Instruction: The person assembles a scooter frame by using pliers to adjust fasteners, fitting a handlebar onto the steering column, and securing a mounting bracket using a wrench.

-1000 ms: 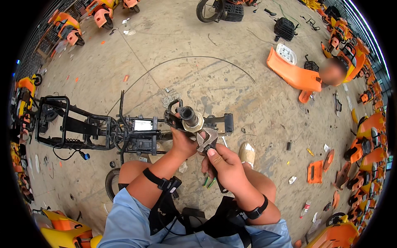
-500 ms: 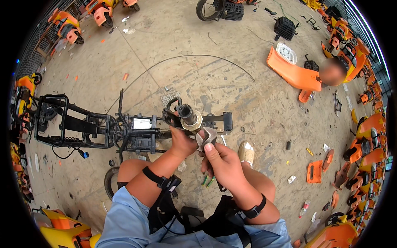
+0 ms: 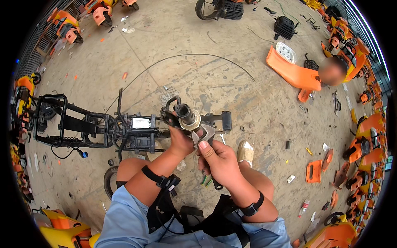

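Two bare hands meet around a dark steering tube (image 3: 184, 110) that rises toward the camera, with a pale metal nut (image 3: 191, 122) around it below its open end. The right hand (image 3: 221, 160) grips an adjustable wrench (image 3: 208, 133): its thumb presses flat on the metal just below the wrench's head, and its other fingers curl around the handle, whose dark end shows beneath the palm. The wrench's head lies directly beside the nut, on the near right side of it; whether the two touch is hard to make out. The left hand (image 3: 182, 142) reaches up on the near side of the tube, just left of the wrench. Most of its fingers are hidden behind the metal, so I cannot tell how tightly they close.

A black scooter frame (image 3: 84, 126) stretches across the concrete floor (image 3: 198, 78) to the left of the hands. One tan shoe (image 3: 245, 152) shows right of the right hand. Farther off at the upper right lies a long orange body panel (image 3: 291, 70), with a white tray (image 3: 285, 52) against its upper edge. A thin black cable (image 3: 198, 55) arcs over the floor beyond the tube.
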A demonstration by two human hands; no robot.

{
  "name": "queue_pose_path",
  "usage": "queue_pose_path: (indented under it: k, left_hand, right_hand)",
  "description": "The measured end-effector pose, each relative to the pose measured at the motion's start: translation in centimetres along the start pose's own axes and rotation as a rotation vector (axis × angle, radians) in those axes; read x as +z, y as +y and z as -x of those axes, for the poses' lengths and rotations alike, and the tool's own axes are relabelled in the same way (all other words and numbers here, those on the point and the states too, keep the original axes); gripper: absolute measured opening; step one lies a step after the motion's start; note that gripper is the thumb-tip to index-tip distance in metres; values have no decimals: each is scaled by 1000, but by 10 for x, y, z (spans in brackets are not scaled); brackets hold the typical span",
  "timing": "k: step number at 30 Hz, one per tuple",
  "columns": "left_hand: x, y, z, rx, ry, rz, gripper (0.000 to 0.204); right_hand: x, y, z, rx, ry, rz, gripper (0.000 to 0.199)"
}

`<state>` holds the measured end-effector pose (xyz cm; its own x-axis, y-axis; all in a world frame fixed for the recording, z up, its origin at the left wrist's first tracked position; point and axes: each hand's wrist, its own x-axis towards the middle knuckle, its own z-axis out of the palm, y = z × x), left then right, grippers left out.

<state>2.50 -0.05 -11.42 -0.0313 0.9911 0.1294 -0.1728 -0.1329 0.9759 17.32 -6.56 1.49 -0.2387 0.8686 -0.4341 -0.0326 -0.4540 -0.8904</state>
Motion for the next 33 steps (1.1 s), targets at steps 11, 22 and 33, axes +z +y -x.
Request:
queue_pose_path:
  k: [11, 22, 33]
  left_hand:
    - [-5, -15, 3, 3, 26, -72, 69]
    - [11, 14, 4, 179, 2, -72, 69]
    - [12, 22, 6, -4, 48, 122, 28]
  right_hand:
    - [10, -7, 8, 6, 9, -85, 36]
    - [3, 2, 7, -25, -47, -251, 37]
    - [6, 1, 5, -19, -49, -228, 37]
